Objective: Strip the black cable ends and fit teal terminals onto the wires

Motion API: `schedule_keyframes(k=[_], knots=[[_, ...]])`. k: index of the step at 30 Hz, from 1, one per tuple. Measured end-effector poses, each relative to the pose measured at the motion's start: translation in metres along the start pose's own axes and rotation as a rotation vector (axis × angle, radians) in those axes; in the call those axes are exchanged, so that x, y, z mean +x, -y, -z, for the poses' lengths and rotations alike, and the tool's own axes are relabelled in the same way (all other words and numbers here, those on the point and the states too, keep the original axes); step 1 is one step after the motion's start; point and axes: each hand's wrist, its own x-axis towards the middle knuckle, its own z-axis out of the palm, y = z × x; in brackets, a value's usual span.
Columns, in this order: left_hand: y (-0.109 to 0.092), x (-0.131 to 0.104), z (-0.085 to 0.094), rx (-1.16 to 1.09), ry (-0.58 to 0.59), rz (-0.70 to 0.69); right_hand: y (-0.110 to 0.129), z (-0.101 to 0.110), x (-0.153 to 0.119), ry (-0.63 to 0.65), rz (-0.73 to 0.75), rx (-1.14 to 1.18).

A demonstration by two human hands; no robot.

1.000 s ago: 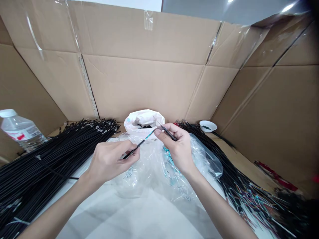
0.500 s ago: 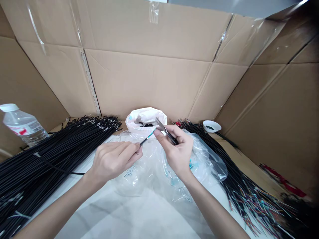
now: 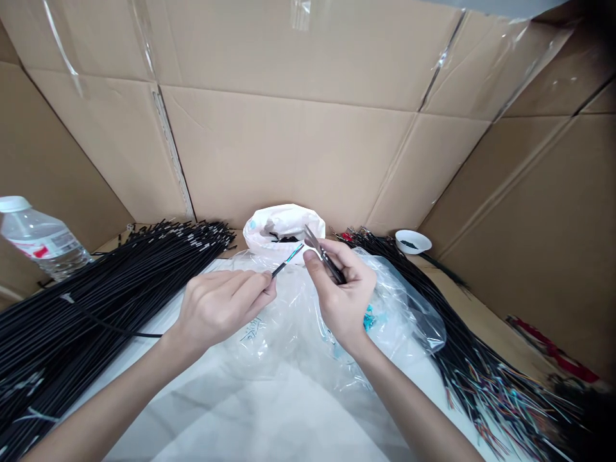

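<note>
Pinched in my left hand (image 3: pixel 226 305) is a black cable (image 3: pixel 278 269), its end pointing up and to the right. From its cut sheath a short bundle of thin coloured wires (image 3: pixel 294 253) sticks out, blue-green among them. My right hand (image 3: pixel 344 292) is closed around small dark-handled scissors (image 3: pixel 328 260), blades pointing up and left. The thumb lies just right of the wire ends, with a small gap between. Behind both hands stands a white bag (image 3: pixel 257 240) with its top rolled open and black scraps (image 3: pixel 287 239) inside.
Black cables (image 3: pixel 110 289) are heaped at left beside a water bottle (image 3: pixel 45 240). More cables (image 3: pixel 423 308) with bared coloured ends lie at right, near a small white bowl (image 3: pixel 418 239). Clear plastic (image 3: pixel 293 321) covers the middle; cardboard walls (image 3: pixel 289 154) enclose the back and sides.
My right thumb has come off the wire ends, moving slightly right with the scissors. The coloured wires now show free and a little fanned. My left hand has barely moved.
</note>
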Motion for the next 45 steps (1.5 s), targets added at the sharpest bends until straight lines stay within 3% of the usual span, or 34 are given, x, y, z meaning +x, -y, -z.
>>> schedule_keyframes(k=[6,13,17,23,28,31,40,45], knots=[[-0.001,-0.001,-0.001,0.030,0.052,-0.015,-0.001,0.001,0.002,0.049,-0.046,-0.091],[-0.002,0.001,0.002,0.100,0.067,-0.046,-0.005,0.006,-0.002,0.106,0.087,-0.214],[-0.004,0.001,0.003,0.136,0.094,-0.044,-0.006,0.007,0.000,0.127,0.072,-0.197],[-0.004,-0.002,0.001,0.152,0.131,-0.016,0.005,0.004,0.006,0.177,-0.112,-0.007],[-0.003,-0.002,0.002,0.151,0.105,0.002,0.012,0.000,0.009,0.256,-0.433,0.270],[-0.002,0.000,0.004,0.149,0.079,0.002,0.011,-0.001,0.009,0.224,-0.566,0.393],[0.002,0.003,0.007,0.161,0.060,-0.029,0.006,-0.006,0.010,0.099,-0.674,0.327],[0.004,0.003,0.006,0.181,0.051,-0.038,0.001,-0.004,0.011,0.211,-0.773,0.342]])
